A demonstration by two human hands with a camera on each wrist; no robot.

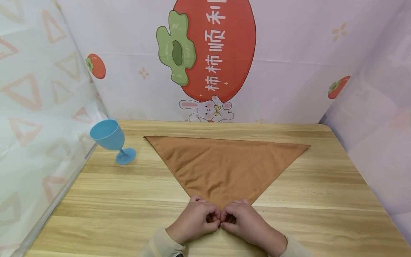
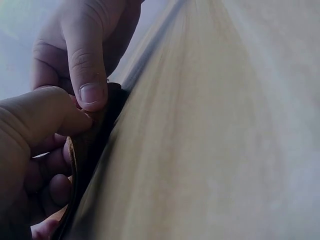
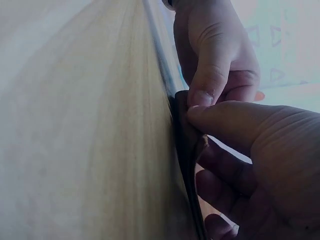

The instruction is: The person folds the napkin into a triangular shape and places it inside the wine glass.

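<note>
A brown cloth (image 1: pixel 231 160) lies on the table as a triangle, its long edge at the back and its point toward the person. Wrinkles run across its left half. At the near point, my left hand (image 1: pixel 197 219) pinches the cloth between thumb and fingers. Right beside it my right hand (image 1: pixel 245 223) pinches the same corner, the two hands' fingertips meeting there. In the left wrist view the cloth's edge (image 2: pixel 82 142) stands raised beside the fingers. The right wrist view shows the gripped cloth (image 3: pixel 185 130) under the thumb tips.
A blue plastic goblet (image 1: pixel 110 135) stands at the back left of the wooden table (image 1: pixel 128 192). Behind the table hangs a white printed backdrop (image 1: pixel 282 89) with persimmon and rabbit drawings. Pale patterned sheets (image 1: pixel 29 107) enclose the sides.
</note>
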